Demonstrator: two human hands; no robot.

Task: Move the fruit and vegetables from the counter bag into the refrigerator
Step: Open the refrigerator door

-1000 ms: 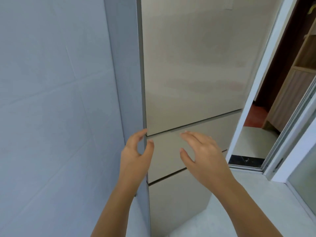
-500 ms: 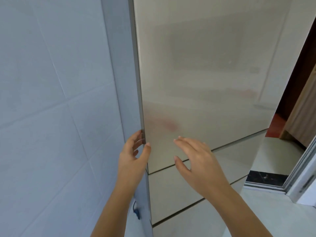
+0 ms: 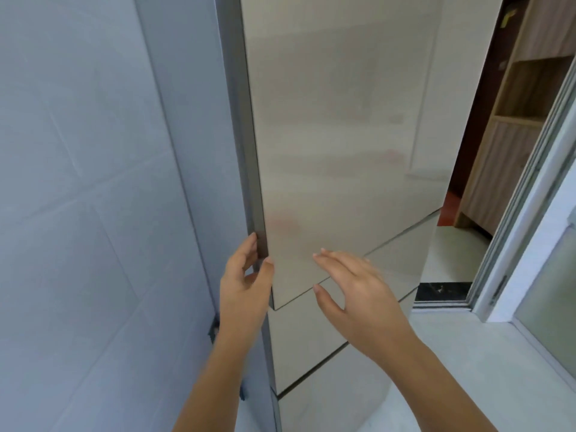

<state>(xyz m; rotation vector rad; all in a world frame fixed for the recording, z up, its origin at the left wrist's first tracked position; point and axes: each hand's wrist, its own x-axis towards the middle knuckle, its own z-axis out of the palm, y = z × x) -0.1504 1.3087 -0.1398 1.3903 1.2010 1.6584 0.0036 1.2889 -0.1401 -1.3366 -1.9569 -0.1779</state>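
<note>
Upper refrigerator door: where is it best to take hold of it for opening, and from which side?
Take the upper refrigerator door by its dark left edge, near the lower corner, coming from the left. The flat front shows no handle; only this recessed edge lets fingers hook behind, as the left hand does.

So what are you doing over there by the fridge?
A person stands at a tall glossy beige refrigerator. Their left hand grips the grey left edge of its upper door, fingers curled behind, thumb on the front. The right hand hovers open before the door, holding nothing. No fruit or vegetables show yet.
</note>
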